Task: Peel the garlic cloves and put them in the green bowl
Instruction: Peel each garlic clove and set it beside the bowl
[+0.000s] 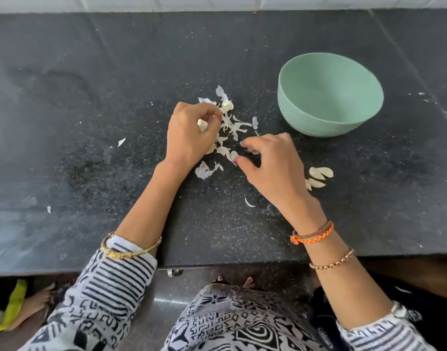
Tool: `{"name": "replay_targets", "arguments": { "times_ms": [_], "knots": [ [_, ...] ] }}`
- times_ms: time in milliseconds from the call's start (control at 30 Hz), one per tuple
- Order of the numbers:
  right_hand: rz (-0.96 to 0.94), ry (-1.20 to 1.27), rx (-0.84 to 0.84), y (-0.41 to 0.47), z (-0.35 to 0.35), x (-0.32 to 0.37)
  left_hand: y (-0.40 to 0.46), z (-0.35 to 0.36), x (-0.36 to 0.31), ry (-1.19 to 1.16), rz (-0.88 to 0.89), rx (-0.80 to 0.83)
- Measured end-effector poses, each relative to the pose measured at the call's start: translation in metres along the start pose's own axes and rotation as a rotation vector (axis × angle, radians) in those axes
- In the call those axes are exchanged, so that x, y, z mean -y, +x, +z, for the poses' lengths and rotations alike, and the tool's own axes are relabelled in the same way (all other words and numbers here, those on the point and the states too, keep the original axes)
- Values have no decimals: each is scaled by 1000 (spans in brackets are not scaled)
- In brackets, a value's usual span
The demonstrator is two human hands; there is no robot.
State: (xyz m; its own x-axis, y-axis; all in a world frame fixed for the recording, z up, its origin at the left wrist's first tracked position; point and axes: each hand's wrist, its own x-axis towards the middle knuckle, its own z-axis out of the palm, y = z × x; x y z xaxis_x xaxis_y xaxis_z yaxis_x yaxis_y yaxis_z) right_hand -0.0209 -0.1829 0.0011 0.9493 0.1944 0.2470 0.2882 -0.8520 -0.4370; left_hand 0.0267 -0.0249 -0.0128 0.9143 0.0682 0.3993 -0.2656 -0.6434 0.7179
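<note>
Surface: dark speckled stone counter [90,122] with a white tiled wall along its far edge.
Garlic in hand: a pale garlic clove [202,124] sits pinched in the curled fingers of the left hand [189,133], raised just over the heap of skins.
Left hand: closed round that clove, knuckles up.
Right hand [270,165]: fingers loosely curled, tips down among the skins; whether it pinches anything I cannot tell.
Skins: papery white peels [230,127] lie scattered between and beyond both hands.
Peeled cloves [318,177]: a few lie on the counter just to the right of the right hand, outside the bowl.
Green bowl [329,95]: upright on the counter, beyond the right hand; what shows of its inside holds no garlic.
Wrists: gold bangle [131,252] on the left, orange braided band [312,235] on the right.
</note>
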Motion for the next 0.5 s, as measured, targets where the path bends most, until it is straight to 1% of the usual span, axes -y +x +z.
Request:
{"name": "replay_targets", "arguments": {
  "times_ms": [33, 167, 333, 500],
  "knots": [
    [5, -31, 26, 1, 2, 1, 0, 1, 0, 7, 15, -4],
    [-47, -62, 23, 4, 1, 6, -1, -1, -4, 9, 28, -31],
    [-84, -119, 127, 5, 1, 14, -1, -3, -2, 6, 14, -62],
    [-88, -148, 153, 10, 0, 14, 0, 0, 0, 25, 52, -42]
  ]
}}
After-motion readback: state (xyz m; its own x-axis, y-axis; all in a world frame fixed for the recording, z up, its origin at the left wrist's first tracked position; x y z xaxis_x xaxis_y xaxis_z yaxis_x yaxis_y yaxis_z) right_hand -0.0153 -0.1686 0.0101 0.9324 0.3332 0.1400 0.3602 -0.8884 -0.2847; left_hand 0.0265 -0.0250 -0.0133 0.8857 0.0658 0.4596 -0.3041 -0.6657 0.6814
